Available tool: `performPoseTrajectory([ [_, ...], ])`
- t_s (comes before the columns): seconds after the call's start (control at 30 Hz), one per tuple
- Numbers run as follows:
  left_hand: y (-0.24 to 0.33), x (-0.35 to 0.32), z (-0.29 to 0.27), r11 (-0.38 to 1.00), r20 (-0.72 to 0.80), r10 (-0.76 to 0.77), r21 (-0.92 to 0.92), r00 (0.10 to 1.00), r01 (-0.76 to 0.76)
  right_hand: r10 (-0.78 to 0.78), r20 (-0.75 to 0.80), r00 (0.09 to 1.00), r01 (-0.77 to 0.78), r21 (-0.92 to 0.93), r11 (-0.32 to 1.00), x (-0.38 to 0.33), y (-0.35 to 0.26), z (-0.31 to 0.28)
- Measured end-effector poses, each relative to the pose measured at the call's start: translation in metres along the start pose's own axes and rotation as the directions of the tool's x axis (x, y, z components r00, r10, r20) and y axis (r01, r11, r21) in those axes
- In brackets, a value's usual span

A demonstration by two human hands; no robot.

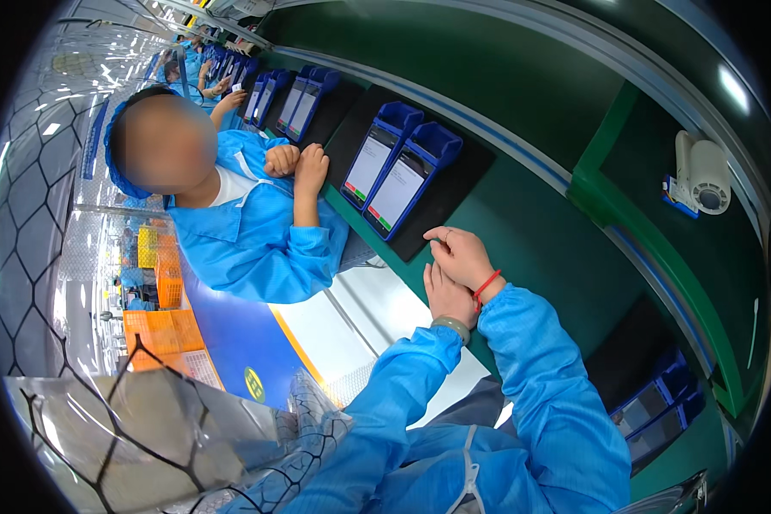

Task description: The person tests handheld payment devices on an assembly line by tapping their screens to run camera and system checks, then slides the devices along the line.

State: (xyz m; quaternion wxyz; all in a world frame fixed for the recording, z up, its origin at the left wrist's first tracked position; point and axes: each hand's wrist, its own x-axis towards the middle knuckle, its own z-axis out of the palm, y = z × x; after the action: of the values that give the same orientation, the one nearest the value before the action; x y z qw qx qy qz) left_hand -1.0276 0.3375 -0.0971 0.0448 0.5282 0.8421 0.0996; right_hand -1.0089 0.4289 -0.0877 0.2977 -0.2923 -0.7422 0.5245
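Observation:
My right hand (460,255) rests over my left hand (447,295) at the edge of the green conveyor belt (522,231); neither holds anything. A red string circles my right wrist, a pale band my left. Just beyond my fingers, two blue handheld terminals (400,178) with lit white screens lie side by side on a black mat (441,206). Another pair of blue terminals (658,415) lies on a black mat at the lower right.
A co-worker in a blue coat (253,231) sits to my left with both hands on the belt edge. More blue terminals (304,103) lie further up the belt. A white camera (702,176) is mounted beyond the belt. Orange crates (167,317) stand on the floor.

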Motion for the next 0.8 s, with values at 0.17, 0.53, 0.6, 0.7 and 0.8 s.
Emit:
performPoseTrajectory([
  [0.17,-0.002,0.001,-0.002,1.000,-0.001,-0.007,-0.014,1.000,0.007,0.019,0.011,1.000,-0.019,0.023,1.000,0.000,-0.005,-0.002],
  [0.53,-0.001,-0.001,-0.005,1.000,0.007,0.017,0.011,1.000,-0.017,0.092,0.053,0.994,-0.091,-0.035,0.995,0.002,-0.011,-0.003],
  [0.6,0.000,-0.001,-0.006,1.000,0.009,0.011,-0.004,1.000,-0.011,0.079,0.040,0.996,-0.078,-0.035,0.996,0.002,-0.010,-0.002],
  [0.7,-0.002,-0.001,-0.006,1.000,0.014,0.014,0.008,1.000,-0.014,0.073,0.029,0.997,-0.072,-0.036,0.997,0.003,-0.008,0.000],
  [0.8,-0.002,-0.002,-0.007,1.000,0.013,0.019,0.014,1.000,-0.019,0.079,0.031,0.996,-0.078,-0.039,0.996,0.004,-0.010,0.000],
])
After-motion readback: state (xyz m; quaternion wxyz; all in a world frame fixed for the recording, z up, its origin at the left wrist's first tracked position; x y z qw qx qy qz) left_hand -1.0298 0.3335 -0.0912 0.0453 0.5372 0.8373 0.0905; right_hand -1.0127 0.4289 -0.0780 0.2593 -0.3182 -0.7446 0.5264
